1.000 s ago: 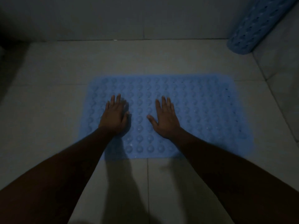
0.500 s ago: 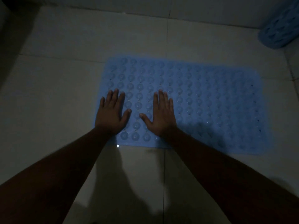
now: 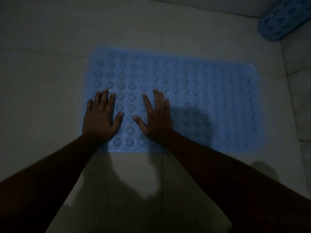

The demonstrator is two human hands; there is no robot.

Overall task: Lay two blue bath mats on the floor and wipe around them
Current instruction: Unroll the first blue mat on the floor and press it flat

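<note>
Dimly, rolled mat point(image 3: 284, 17) sits cut off past flat mat point(image 3: 202, 98).

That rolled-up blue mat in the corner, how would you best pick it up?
Probably around the middle of the rolled mat, right hand coming from its open floor side. It leans as a thick tube against the wall at the far right, so fingers can wrap it. Its upper end is out of frame.

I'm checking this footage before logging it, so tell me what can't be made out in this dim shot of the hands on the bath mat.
- Rolled second bath mat, head view: cut off by the top and right edges, so its length is unknown.
- Flat blue bath mat: near-left corner hidden under the left hand; the right hand covers more.
- Any wiping cloth: none visible.
- Floor tiles: too dark to tell wet from dry.
</note>
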